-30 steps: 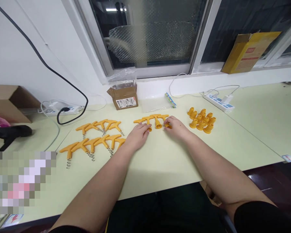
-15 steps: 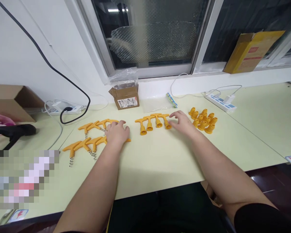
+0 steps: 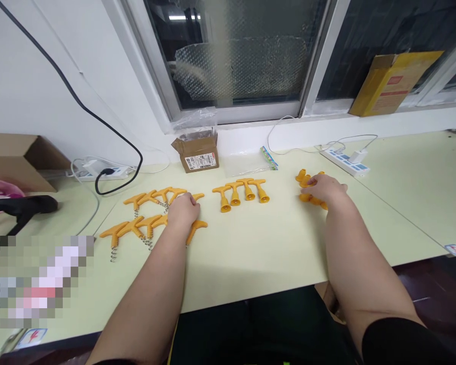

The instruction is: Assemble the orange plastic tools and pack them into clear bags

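My left hand (image 3: pixel 183 209) is closed at the right end of two rows of yellow T-handled corkscrews (image 3: pixel 116 230). From its fingertips a yellow handle (image 3: pixel 198 196) sticks out; the metal spiral under it is hidden. Another corkscrew lies just below this hand. On the right, my right hand (image 3: pixel 327 187) reaches over a cluster of yellow cone-shaped caps (image 3: pixel 301 175), thumb and fingers closed round one of them. The hand covers most of the cluster. Between my hands, several T-handles with cone caps fitted (image 3: pixel 249 190) lie side by side, their wide ends toward me.
Behind the rows stand a small open cardboard box (image 3: pixel 200 154) and a flat clear plastic bag (image 3: pixel 245 163). Power strips (image 3: pixel 344 161) with cables lie at the back right and back left. A yellow carton (image 3: pixel 397 83) leans against the window.
My right hand has moved right, from the capped T-handles onto the cone caps. My left hand's fingers have closed at a corkscrew handle, and the hand has shifted slightly.
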Demonstrator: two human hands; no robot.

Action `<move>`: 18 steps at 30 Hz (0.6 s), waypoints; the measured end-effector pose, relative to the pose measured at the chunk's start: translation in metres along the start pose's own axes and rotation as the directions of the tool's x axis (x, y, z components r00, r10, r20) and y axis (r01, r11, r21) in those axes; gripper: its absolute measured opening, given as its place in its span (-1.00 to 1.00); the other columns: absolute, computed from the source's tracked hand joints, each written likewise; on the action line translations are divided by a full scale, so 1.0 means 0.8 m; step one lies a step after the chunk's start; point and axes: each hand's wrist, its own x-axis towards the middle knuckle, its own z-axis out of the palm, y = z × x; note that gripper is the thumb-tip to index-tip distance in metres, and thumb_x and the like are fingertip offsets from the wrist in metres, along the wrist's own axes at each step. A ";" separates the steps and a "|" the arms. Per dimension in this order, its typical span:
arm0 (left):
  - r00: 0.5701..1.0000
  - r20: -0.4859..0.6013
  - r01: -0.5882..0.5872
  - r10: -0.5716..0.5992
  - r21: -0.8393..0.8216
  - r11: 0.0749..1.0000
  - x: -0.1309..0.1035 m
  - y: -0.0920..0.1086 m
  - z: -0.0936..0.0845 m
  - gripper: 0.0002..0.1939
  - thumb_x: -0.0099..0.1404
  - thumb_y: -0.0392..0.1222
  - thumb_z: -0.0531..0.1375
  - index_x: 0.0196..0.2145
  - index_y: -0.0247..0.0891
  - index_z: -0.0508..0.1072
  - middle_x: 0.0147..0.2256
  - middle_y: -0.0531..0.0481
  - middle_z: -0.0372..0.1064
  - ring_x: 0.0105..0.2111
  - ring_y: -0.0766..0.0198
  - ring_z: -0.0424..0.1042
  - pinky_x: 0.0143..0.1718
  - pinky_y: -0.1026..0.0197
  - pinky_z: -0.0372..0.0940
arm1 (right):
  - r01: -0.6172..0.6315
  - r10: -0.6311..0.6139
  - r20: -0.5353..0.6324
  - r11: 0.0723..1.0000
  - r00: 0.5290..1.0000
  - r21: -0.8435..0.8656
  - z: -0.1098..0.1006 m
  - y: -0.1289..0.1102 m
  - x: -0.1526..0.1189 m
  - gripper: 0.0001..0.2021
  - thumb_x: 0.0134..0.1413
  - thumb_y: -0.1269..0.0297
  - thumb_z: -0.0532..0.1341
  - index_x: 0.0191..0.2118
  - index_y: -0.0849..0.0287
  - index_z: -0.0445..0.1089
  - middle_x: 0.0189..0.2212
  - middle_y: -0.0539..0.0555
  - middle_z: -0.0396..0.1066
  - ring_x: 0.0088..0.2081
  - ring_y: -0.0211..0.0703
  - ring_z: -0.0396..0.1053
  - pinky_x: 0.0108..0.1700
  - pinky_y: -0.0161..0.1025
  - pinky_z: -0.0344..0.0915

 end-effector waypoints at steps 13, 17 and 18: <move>1.000 -0.002 -0.004 0.018 -0.995 0.095 -0.018 0.040 0.001 -0.23 0.17 -0.25 0.39 0.24 -0.05 0.13 -0.22 0.05 0.51 -0.28 0.30 0.58 -0.05 0.10 0.48 | 0.383 -0.356 -0.146 0.890 0.923 0.247 0.034 -0.037 -0.024 -0.80 -0.15 0.25 0.34 -0.31 0.10 0.42 -0.27 0.11 0.51 -0.16 0.09 0.43 -0.06 0.01 0.28; 0.978 0.177 0.186 0.112 -0.980 -0.076 -0.034 0.058 0.002 -0.54 0.15 -0.27 0.41 -0.02 -0.23 0.39 -0.25 -0.05 0.57 -0.24 0.28 0.59 -0.10 0.20 0.47 | 0.594 -0.615 -0.174 0.587 0.769 0.550 0.057 -0.062 -0.052 -0.80 -0.12 0.32 0.25 -0.26 0.11 0.38 -0.18 0.09 0.53 -0.27 -0.10 0.39 -0.20 -0.17 0.33; 0.972 0.200 0.211 0.120 -0.973 -0.090 -0.036 0.060 0.004 -0.59 0.15 -0.27 0.42 -0.07 -0.25 0.41 -0.26 -0.06 0.57 -0.25 0.29 0.58 -0.11 0.22 0.47 | 0.621 -0.671 -0.163 0.528 0.723 0.579 0.062 -0.069 -0.060 -0.80 -0.11 0.35 0.24 -0.26 0.12 0.39 -0.20 0.08 0.52 -0.28 -0.11 0.39 -0.20 -0.18 0.34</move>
